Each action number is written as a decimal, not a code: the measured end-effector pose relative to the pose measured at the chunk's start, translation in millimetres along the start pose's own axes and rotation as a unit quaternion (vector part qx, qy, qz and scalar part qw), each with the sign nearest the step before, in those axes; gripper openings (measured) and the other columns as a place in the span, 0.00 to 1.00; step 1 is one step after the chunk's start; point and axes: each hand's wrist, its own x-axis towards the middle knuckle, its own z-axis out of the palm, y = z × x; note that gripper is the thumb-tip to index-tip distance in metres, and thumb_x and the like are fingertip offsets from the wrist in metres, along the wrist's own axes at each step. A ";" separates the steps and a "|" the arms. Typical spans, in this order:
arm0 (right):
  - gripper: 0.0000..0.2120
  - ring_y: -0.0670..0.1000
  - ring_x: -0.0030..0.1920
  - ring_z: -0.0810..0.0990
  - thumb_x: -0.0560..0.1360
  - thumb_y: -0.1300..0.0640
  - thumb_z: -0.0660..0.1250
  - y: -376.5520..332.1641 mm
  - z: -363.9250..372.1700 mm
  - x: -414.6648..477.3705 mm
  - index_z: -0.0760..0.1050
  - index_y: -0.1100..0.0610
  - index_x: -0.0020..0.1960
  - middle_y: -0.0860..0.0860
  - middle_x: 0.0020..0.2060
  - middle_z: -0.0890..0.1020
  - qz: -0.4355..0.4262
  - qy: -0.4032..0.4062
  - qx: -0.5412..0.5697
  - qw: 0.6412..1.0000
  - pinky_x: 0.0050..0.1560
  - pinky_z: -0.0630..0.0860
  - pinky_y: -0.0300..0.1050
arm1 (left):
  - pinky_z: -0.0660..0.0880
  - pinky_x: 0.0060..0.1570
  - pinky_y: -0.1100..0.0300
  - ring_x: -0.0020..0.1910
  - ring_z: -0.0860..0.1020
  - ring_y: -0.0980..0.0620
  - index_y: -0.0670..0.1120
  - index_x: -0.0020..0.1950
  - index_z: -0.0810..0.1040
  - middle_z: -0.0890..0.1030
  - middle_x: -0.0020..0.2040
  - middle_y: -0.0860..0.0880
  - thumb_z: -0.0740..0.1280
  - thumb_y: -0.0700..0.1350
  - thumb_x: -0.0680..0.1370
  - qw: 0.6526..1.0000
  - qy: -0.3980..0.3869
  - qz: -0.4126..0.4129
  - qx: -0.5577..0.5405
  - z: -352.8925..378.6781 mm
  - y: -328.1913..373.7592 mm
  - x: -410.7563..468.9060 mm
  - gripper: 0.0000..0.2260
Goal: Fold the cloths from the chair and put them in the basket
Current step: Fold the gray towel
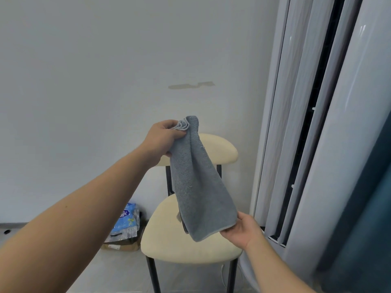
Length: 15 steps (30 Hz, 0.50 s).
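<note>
The left hand (163, 140), arm stretched forward and raised, grips the bunched top of a grey-blue terry cloth (198, 187); the right hand (243, 229), lower, pinches its bottom corner.

Cloth (198, 187): grey-blue terry, bunched at top, hanging above the seat.
Chair (169, 240): cream padding, black legs, upright.

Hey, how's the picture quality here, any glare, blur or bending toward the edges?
Head view: soft, even, bluish light, barely any shadows; glare streaks on the glossy white panels at right, which bow from wide-angle distortion; the grey towel, left hand and right hand look reasonably sharp.
</note>
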 end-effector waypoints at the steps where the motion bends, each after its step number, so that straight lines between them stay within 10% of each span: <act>1: 0.15 0.62 0.56 0.81 0.82 0.62 0.60 -0.1 -0.2 0.8 0.77 0.63 0.66 0.61 0.59 0.83 -0.005 0.007 0.005 1.000 0.61 0.76 0.56 | 0.67 0.25 0.63 0.35 0.75 0.54 0.52 0.48 0.83 0.80 0.39 0.54 0.70 0.41 0.78 1.000 -0.004 0.002 0.001 0.2 -0.9 -0.4 0.06; 8: 0.20 0.57 0.54 0.77 0.80 0.52 0.69 -5.1 23.2 -4.6 0.74 0.59 0.69 0.55 0.58 0.80 -0.040 0.174 -0.281 0.943 0.57 0.74 0.51 | 0.69 0.25 0.61 0.34 0.76 0.56 0.53 0.52 0.84 0.80 0.39 0.57 0.71 0.42 0.78 0.998 -0.053 0.015 0.043 4.5 -7.0 -2.9 0.06; 12: 0.27 0.52 0.60 0.80 0.77 0.33 0.66 -25.8 84.3 -26.7 0.79 0.52 0.63 0.49 0.57 0.83 -0.228 -0.012 -0.349 0.909 0.62 0.73 0.53 | 0.70 0.27 0.61 0.36 0.76 0.57 0.54 0.55 0.85 0.82 0.41 0.58 0.71 0.43 0.78 0.988 -0.113 0.030 0.104 9.0 -10.0 -5.9 0.09; 15: 0.22 0.51 0.59 0.83 0.78 0.36 0.66 -36.8 123.4 -48.8 0.82 0.53 0.61 0.49 0.55 0.86 -0.334 -0.109 -0.395 0.849 0.59 0.77 0.51 | 0.71 0.28 0.59 0.38 0.77 0.56 0.56 0.54 0.86 0.83 0.42 0.58 0.72 0.44 0.78 0.979 -0.148 0.040 0.131 11.3 -15.5 -6.3 0.09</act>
